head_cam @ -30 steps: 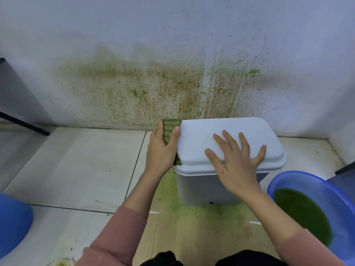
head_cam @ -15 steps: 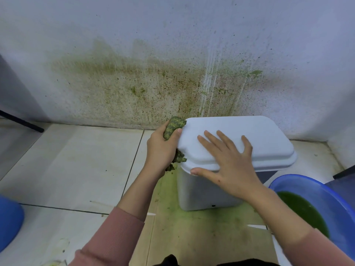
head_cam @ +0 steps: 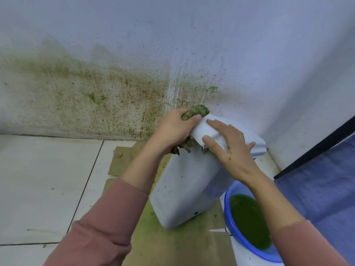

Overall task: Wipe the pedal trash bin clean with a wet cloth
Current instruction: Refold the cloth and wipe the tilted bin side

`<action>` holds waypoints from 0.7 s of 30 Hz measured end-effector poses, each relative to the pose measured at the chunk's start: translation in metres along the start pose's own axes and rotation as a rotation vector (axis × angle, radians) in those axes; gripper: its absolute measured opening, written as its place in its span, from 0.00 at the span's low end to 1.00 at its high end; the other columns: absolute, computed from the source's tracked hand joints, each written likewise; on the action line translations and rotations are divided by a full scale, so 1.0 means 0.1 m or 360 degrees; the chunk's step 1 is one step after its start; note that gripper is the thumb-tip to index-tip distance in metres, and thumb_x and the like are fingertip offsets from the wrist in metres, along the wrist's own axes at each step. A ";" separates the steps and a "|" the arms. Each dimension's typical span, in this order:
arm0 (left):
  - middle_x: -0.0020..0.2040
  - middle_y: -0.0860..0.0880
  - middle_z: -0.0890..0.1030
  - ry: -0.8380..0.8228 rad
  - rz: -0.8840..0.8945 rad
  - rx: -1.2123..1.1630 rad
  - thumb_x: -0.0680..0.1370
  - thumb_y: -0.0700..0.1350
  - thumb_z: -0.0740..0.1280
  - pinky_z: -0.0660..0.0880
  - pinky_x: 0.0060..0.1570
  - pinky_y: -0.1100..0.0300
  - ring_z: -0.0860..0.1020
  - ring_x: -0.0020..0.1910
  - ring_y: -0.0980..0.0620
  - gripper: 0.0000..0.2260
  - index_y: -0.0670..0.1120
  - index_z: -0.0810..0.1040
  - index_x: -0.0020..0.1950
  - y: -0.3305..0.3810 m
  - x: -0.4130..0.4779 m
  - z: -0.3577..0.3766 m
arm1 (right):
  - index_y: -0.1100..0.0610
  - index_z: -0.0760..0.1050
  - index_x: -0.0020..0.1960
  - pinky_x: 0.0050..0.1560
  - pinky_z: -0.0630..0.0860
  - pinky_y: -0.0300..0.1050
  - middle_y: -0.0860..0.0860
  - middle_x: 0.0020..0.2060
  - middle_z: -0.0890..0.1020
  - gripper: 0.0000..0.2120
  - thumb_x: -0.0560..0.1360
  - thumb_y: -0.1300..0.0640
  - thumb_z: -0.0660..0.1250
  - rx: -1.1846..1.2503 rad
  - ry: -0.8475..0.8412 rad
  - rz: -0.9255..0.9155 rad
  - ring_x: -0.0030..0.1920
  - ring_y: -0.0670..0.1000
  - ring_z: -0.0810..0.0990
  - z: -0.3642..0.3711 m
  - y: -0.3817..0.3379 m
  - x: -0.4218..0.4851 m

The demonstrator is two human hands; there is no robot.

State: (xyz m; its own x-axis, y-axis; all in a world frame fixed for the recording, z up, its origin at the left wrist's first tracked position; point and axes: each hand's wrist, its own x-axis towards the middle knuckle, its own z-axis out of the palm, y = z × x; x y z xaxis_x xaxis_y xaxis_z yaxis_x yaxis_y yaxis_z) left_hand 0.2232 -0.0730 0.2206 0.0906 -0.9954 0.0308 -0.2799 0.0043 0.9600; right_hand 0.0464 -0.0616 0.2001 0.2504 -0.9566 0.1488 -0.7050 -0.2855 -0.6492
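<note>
With the bin (head_cam: 184, 191) tilted on stained cardboard (head_cam: 172, 246) by the wall, my left hand (head_cam: 173, 131) gripped the cloth (head_cam: 196, 111) at the lid's corner while my flat, open right hand (head_cam: 229, 145) steadied it; its speckled side probably needed wiping next.

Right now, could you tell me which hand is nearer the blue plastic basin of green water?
Right. The right hand rests on the bin lid above the basin; the left hand is farther, at the lid's far edge.
</note>
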 end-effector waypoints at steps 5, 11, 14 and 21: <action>0.55 0.49 0.82 0.0362 -0.0319 -0.0740 0.77 0.57 0.67 0.81 0.39 0.55 0.82 0.47 0.46 0.15 0.54 0.77 0.62 -0.59 -0.01 -0.20 | 0.35 0.66 0.68 0.71 0.47 0.74 0.38 0.67 0.70 0.36 0.63 0.24 0.65 -0.0240 0.0249 0.0055 0.71 0.48 0.62 0.09 0.02 0.17; 0.75 0.59 0.62 0.0485 -0.0178 -0.0517 0.80 0.58 0.60 0.68 0.67 0.60 0.67 0.65 0.70 0.26 0.55 0.60 0.77 -1.08 -0.36 0.43 | 0.34 0.68 0.67 0.68 0.65 0.62 0.38 0.60 0.73 0.33 0.64 0.25 0.62 -0.0119 0.0404 0.0060 0.66 0.52 0.69 -0.05 0.26 0.34; 0.80 0.60 0.44 0.0324 0.0199 -0.0095 0.82 0.59 0.53 0.45 0.78 0.51 0.41 0.78 0.59 0.28 0.55 0.48 0.79 -1.08 -0.35 1.08 | 0.34 0.68 0.67 0.68 0.65 0.61 0.42 0.63 0.75 0.33 0.65 0.25 0.61 -0.0140 0.0468 0.0063 0.65 0.52 0.70 -0.04 0.32 0.39; 0.79 0.52 0.58 0.0541 -0.0012 0.0126 0.84 0.54 0.50 0.47 0.77 0.52 0.50 0.79 0.52 0.23 0.49 0.57 0.79 -1.64 0.17 1.12 | 0.38 0.70 0.67 0.69 0.67 0.54 0.42 0.64 0.75 0.31 0.67 0.28 0.60 -0.0073 0.0526 0.0140 0.66 0.50 0.71 -0.20 0.50 0.47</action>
State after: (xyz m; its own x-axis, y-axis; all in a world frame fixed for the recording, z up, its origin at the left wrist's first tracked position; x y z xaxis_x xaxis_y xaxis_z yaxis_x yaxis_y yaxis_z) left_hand 0.1640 -0.1009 0.0324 0.4022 -0.9066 0.1277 -0.3501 -0.0235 0.9364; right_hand 0.0092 -0.1220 0.1893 -0.0358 -0.9425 0.3322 -0.7452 -0.1963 -0.6373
